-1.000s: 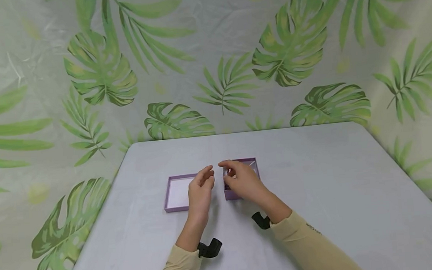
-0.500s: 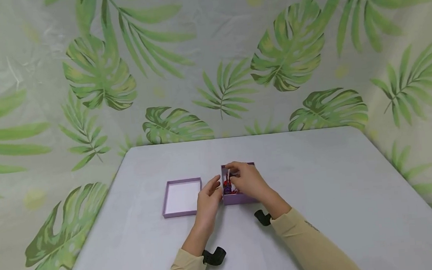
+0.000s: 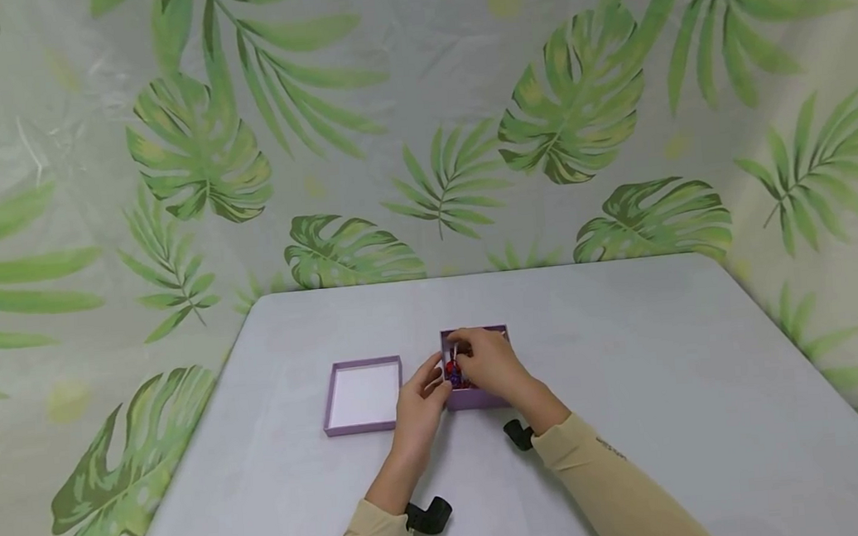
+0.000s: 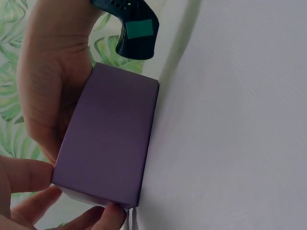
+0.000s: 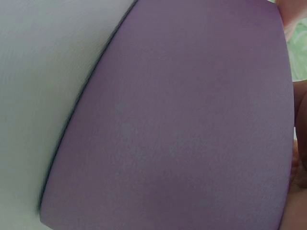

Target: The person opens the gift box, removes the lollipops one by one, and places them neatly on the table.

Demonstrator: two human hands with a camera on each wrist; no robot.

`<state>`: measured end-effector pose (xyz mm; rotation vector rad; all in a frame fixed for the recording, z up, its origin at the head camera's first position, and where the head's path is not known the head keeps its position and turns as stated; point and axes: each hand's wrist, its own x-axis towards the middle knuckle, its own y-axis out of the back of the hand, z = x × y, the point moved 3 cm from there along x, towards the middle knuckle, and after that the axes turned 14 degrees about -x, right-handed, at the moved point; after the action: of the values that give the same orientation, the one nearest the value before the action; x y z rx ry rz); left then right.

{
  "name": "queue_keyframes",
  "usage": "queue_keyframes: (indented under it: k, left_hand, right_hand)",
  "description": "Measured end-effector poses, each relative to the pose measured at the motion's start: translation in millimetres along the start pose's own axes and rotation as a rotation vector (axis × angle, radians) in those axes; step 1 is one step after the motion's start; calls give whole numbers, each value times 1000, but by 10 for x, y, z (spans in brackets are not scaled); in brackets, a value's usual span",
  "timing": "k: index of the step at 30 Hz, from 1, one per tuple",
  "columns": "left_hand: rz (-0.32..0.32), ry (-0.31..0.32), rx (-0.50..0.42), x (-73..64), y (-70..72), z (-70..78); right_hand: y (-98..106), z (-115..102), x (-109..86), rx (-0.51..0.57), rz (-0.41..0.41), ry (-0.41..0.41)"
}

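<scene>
A purple box (image 3: pixel 475 398) sits on the table without its lid. Inside lie several lollipops (image 3: pixel 453 369) in red and purple wrappers, with white sticks. My right hand (image 3: pixel 486 365) reaches over the rim and pinches a lollipop near its white stick, partly hidden by the fingers. My left hand (image 3: pixel 416 410) rests against the box's left side, its thumb at the near corner and its fingers extended along the wall. In the left wrist view those fingers (image 4: pixel 112 218) touch the purple side. The box wall (image 5: pixel 168 115) fills most of the right wrist view.
The purple-rimmed lid (image 3: pixel 363 395) lies upturned on the white table (image 3: pixel 629 354), left of the box, showing its white inside. A leaf-print curtain (image 3: pixel 420 136) hangs behind the table. Black wrist cameras (image 3: pixel 430 515) sit on both wrists.
My left hand has moved right, from beside the lid to the box's left wall. My right hand has lowered into the box, where the red and purple lollipops now show.
</scene>
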<state>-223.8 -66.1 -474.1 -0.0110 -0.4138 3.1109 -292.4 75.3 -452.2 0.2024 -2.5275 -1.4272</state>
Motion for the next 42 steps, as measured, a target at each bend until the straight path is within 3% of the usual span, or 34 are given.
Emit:
queue_keyframes:
  k: [4,10,17,26,42]
  left_hand:
    - [3,15,15,-59,-23,88]
    - [22,7,20,46,62,-164]
    - [31,-24,70,41,82,-199]
    - [31,-1,118,-2,91,-238]
    - [15,3,95,90,104,-208]
  right_hand:
    - [-10,6,8,-29,26,17]
    - [35,22,-5,-49,61,68]
    - [82,18,12,-86,60,104]
    - [57,57,-19,-121,-14,90]
    - [279,62,14,-143,110,157]
